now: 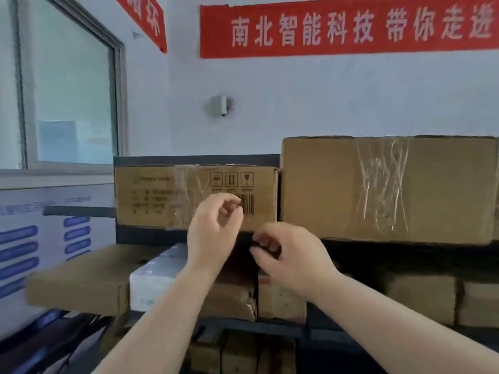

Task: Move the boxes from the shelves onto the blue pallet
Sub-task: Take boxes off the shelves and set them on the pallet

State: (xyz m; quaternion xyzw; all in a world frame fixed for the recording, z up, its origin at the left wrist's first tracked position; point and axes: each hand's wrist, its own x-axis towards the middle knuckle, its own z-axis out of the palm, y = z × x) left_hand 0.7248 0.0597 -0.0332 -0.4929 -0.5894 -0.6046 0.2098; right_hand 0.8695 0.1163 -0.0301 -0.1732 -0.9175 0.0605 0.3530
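— Where are the hands?

— Both are raised in front of the shelves (197, 160), bare forearms reaching up from the bottom of the view. The left hand (213, 228) is higher, in front of the printed box (167, 197), just beside its barcode. Its fingers (229, 209) are curled loosely inward with the thumb near the fingertips, and it holds nothing.

— And the right?

— The right hand (291, 257) sits lower, in front of the dark edge of the upper shelf. Its fingers are curled too, around empty space; no box is gripped. Neither hand can be seen touching cardboard.

— How many boxes are up there?

— Two on the upper shelf: the printed box on the left and a bigger taped box (388, 187) just beside it on the right, their sides touching or nearly so.

— Below that?

— A flat box (81, 276) sticks out at the left, with a white foam block (156, 273) beside it. Behind the arms are at least four more brown boxes, partly hidden. Lower still there are others, too dark to count.

— The pallet?

— Not in view. A red banner (348, 25) hangs on the wall above, and a window (67, 85) is at the left.
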